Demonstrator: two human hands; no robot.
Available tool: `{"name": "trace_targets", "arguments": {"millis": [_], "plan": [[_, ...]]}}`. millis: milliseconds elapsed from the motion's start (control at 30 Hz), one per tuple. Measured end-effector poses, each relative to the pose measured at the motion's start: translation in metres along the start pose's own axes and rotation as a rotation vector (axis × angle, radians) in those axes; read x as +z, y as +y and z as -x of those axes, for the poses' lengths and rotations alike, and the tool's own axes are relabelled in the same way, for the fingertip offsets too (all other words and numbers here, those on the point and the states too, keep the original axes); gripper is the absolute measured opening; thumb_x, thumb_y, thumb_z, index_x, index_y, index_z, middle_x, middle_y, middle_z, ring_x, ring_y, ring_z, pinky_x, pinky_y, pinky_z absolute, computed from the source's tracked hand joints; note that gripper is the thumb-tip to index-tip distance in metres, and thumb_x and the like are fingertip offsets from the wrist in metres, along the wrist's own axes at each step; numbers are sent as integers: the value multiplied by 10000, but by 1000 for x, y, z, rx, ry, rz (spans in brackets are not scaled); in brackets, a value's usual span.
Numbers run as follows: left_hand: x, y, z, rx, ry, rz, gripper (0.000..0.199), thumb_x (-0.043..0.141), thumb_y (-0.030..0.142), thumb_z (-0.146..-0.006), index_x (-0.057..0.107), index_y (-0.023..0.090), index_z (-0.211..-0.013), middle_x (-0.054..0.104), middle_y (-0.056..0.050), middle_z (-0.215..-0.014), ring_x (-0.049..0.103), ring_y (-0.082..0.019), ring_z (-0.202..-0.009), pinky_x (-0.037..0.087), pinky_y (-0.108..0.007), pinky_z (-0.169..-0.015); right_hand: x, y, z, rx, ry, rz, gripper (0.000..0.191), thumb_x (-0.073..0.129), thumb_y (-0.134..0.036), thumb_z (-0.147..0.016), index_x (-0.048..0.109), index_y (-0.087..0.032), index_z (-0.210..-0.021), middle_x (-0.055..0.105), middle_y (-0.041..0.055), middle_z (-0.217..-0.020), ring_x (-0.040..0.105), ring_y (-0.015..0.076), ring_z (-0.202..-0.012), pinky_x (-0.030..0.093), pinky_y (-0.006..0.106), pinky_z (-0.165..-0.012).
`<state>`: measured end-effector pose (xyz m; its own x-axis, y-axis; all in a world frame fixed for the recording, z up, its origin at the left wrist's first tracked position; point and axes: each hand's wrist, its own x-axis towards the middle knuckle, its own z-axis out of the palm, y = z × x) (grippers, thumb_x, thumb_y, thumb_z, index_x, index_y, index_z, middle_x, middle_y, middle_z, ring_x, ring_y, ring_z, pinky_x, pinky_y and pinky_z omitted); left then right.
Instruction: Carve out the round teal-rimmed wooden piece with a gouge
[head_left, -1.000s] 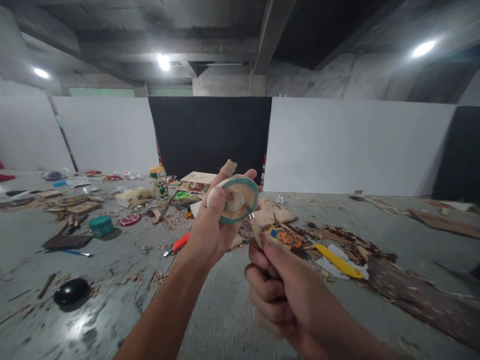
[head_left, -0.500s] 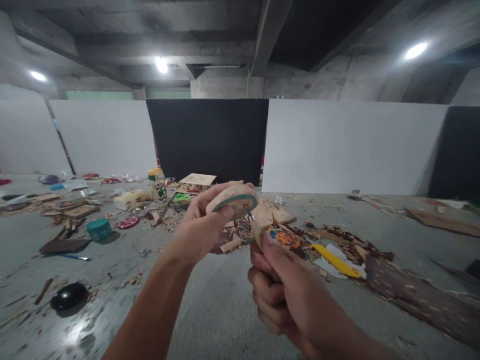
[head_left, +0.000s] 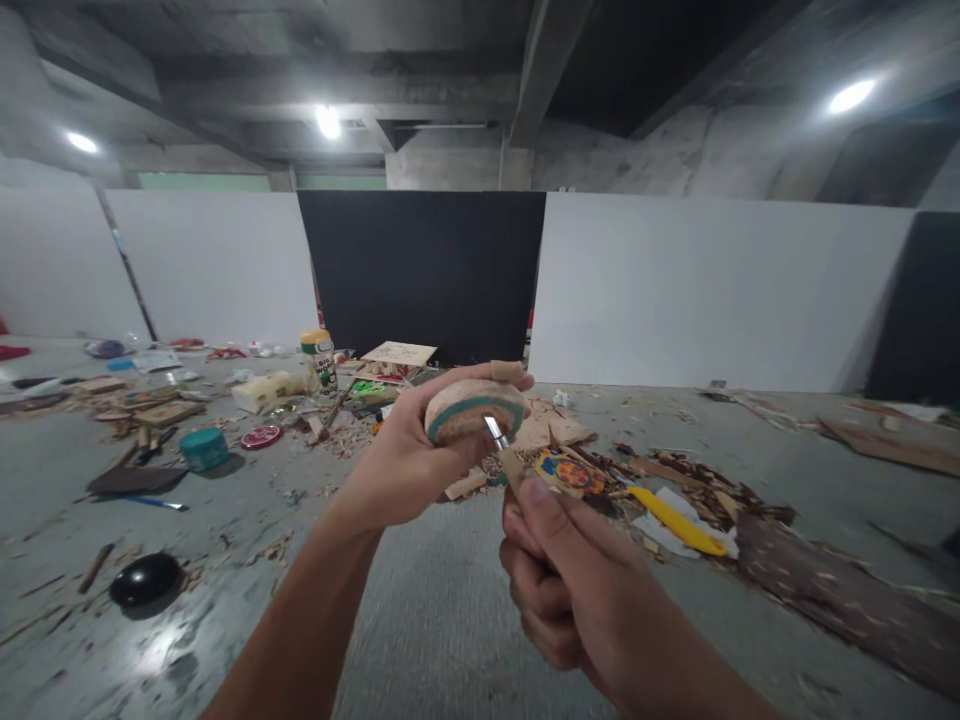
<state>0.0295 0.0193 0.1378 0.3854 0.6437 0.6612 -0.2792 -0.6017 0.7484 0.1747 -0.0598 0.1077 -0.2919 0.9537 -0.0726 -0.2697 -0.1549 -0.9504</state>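
My left hand [head_left: 405, 465] is wrapped around a rounded wooden piece [head_left: 469, 395] with a green band along its edge, lifted in front of me; a tan strip covers one fingertip. In my right fist [head_left: 562, 570] is a wood carving knife [head_left: 511, 465] with a wooden handle and a short metal blade. Its blade lies against or just in front of the brownish hollow in the piece; I cannot tell whether they touch. My right thumb presses along the handle.
Wood shavings and scraps litter the floor around a yellow cutter [head_left: 675, 520], a colourful painted disc [head_left: 570, 472], a brown bark-like strip [head_left: 840, 590], a teal lid [head_left: 204, 450], a black dome [head_left: 145, 580] and a yellow-capped bottle [head_left: 319, 360]. Black and white panels [head_left: 424, 275] stand behind.
The wooden piece has tilted so its hollow faces me more, and my left thumb has shifted lower. The knife blade is more fully exposed. The view has turned slightly.
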Motion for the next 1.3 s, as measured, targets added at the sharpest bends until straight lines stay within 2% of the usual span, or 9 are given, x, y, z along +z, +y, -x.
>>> {"name": "trace_targets", "arguments": {"millis": [133,300,533,667,800,933,1000,1167,1300], "plan": [[-1,0,0,39,58,-57,339,717,185,-830,733,252,-1162,738,-60,-1150,705,-219,-903,549,-280,-745,2,-1,0,1,23,38,593,583,-776,-758,377,-228,-665,296,-134,-445,166,13,-349,163,151,-327],[2,0,1,55,100,-123,319,704,174,-833,752,238,-1141,758,-57,-1092,698,-243,-932,546,-303,-755,5,-4,0,28,41,41,646,626,-823,-656,364,-232,-657,277,-149,-421,147,4,-333,152,138,-309],[6,-8,0,129,117,-220,302,662,168,-859,749,254,-1136,743,-36,-1146,686,-265,-1032,541,-365,-884,7,-13,5,72,-51,-46,634,661,-772,-674,344,-226,-610,261,-146,-415,140,2,-318,163,128,-292],[8,-11,-2,114,178,-285,250,648,155,-847,767,226,-1055,740,-37,-1164,692,-253,-1041,551,-364,-911,6,-11,-1,75,-61,-100,589,611,-723,-773,341,-225,-614,251,-146,-413,112,6,-315,150,130,-289],[6,-15,-4,75,159,-347,328,635,80,-787,747,210,-1066,740,-32,-1168,690,-223,-1056,562,-321,-906,3,-7,-10,67,40,-67,483,426,-539,-993,357,-219,-638,280,-130,-418,126,23,-322,158,127,-304],[5,-19,-5,50,159,-398,379,596,56,-766,723,190,-1096,762,-35,-1095,709,-210,-989,572,-333,-893,2,-14,-8,220,-96,-269,484,204,-477,-1056,338,-231,-661,188,-131,-399,31,57,-331,99,147,-288],[7,-19,-5,53,160,-416,377,590,63,-770,716,175,-1107,762,-40,-1094,710,-209,-985,575,-331,-888,2,-18,-6,230,-134,-303,487,176,-476,-1057,334,-233,-665,180,-130,-398,17,62,-334,90,150,-287],[10,-13,-5,85,167,-414,371,604,77,-787,705,167,-1132,753,-35,-1136,707,-179,-1007,573,-275,-888,0,-9,-14,28,-1,20,460,299,-438,-1047,322,-232,-636,238,-122,-436,84,52,-343,144,167,-317],[10,-8,-6,58,142,-431,398,569,30,-758,711,161,-1105,749,-31,-1147,704,-180,-1028,569,-268,-902,-5,3,-27,-380,183,392,464,524,-513,-946,398,-223,-606,362,-68,-509,286,73,-438,254,199,-408]]}}
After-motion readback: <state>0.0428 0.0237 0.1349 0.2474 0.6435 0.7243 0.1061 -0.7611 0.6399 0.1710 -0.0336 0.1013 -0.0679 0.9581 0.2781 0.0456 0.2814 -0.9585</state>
